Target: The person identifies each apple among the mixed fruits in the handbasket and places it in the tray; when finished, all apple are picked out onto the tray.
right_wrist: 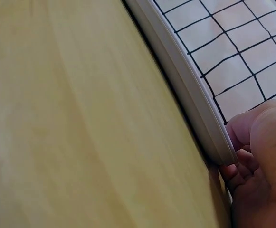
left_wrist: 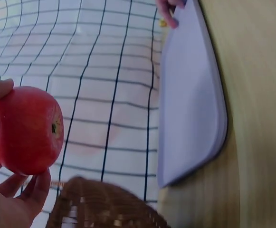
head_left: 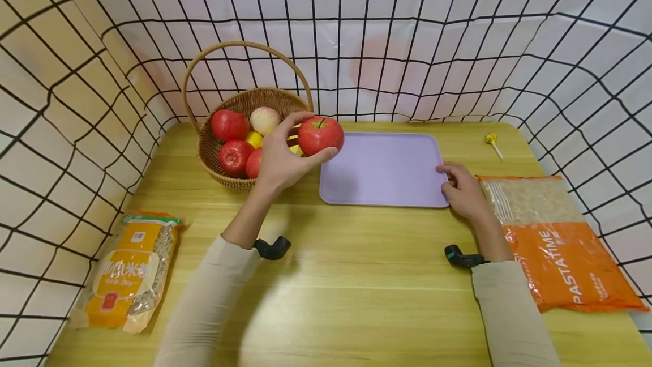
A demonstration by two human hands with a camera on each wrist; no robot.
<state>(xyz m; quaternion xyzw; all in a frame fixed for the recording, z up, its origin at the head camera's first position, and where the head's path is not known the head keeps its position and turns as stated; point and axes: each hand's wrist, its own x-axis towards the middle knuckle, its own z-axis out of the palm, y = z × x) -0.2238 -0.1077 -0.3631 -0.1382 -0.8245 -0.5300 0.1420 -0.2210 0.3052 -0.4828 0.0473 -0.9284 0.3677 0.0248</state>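
A red apple [head_left: 321, 136] is gripped between the thumb and fingers of my left hand [head_left: 286, 154], in the air between the basket and the tray. The left wrist view shows the same apple [left_wrist: 26, 130] with its stem end facing right. My right hand [head_left: 464, 192] pinches the right edge of a flat lilac tray [head_left: 382, 169] that lies on the table. In the right wrist view the thumb of that hand [right_wrist: 266, 156] is over the tray's rim [right_wrist: 190, 85], with curled fingers beside and below it. Nothing lies on the tray.
A wicker basket [head_left: 224, 177] with a tall handle holds several apples and some yellow fruit. A bag with an orange label [head_left: 127, 271] lies at the left, an orange pasta bag [head_left: 565, 259] at the right. A yellow lollipop [head_left: 491, 139] lies behind. Black-grid cloth [head_left: 387, 33] surrounds the table.
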